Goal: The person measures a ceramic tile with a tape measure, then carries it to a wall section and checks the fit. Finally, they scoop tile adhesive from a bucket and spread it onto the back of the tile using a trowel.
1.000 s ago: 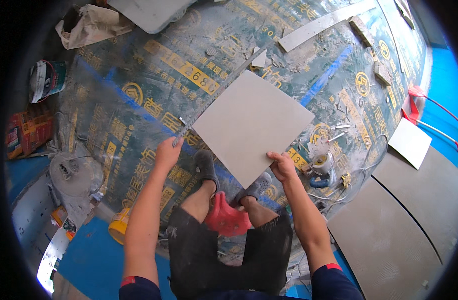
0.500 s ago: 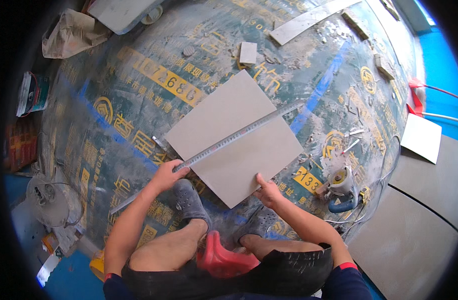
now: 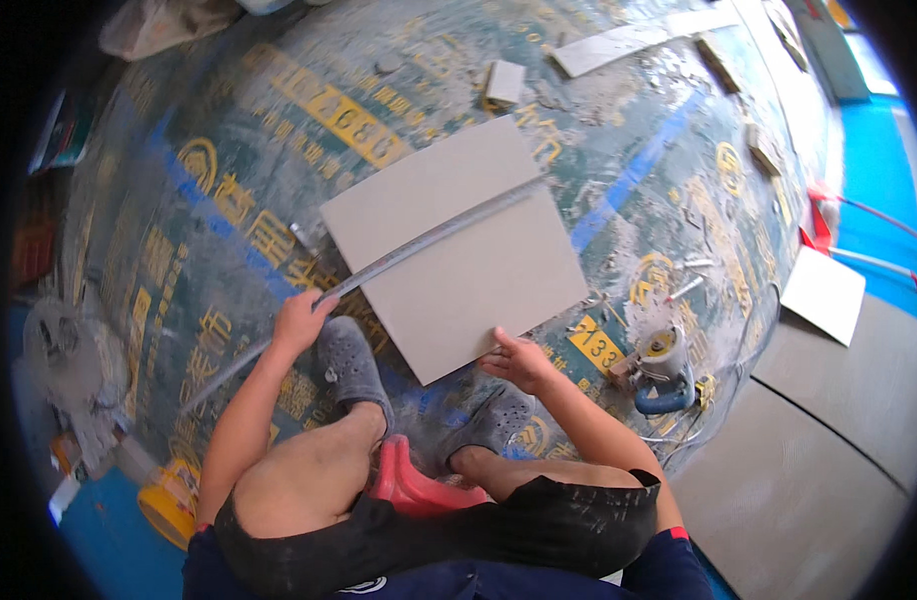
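Observation:
A beige rectangular tile (image 3: 479, 255) lies flat on the floor in front of my feet. A long steel ruler (image 3: 434, 234) crosses it at a slant, with its far end around the tile's right edge. My left hand (image 3: 301, 318), just off the tile's left edge, pinches the ruler, which runs on toward the lower left past my forearm. At the near right edge of the tile, my right hand (image 3: 519, 362) has its thumb on top and its other fingers curled at the edge. How far they reach beneath is hidden.
A corded angle grinder (image 3: 664, 365) rests on the floor to the right. Large tiles (image 3: 789, 490) lie beyond it, with a white square piece (image 3: 824, 295) on top. Offcuts (image 3: 506, 82) and rubble are scattered ahead. Beneath me is a red stool (image 3: 419, 485).
The ruler has slid toward the lower left; its far end, which stuck out past the tile, now sits around the tile's edge. Both hands keep their grips. The view has shifted slightly.

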Demonstrator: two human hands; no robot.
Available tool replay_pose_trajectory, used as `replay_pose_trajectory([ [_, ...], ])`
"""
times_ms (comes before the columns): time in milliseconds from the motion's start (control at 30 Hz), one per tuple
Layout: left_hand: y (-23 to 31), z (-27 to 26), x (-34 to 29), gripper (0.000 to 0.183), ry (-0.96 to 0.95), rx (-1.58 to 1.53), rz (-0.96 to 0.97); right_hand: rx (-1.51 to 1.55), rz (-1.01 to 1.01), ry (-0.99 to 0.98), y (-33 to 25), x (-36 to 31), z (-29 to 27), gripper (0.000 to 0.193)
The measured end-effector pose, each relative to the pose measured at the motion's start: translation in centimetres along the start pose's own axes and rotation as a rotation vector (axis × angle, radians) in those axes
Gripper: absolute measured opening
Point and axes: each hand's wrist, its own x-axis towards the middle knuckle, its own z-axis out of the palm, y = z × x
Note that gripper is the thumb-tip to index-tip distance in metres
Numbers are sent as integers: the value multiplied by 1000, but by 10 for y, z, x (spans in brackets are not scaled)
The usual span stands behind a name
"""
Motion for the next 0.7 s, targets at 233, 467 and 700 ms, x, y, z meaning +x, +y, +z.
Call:
replay_pose_trajectory([
  [233,21,-18,0,48,31,96,-26,-606,145,29,-54,-35,-3,62],
  [467,29,-15,7,50,-9,74,-87,-421,-551,326,-76,-29,-36,37],
  [700,29,-17,4,50,-42,101,-123,-1297,-1113,568,-140,-24,26,62],
])
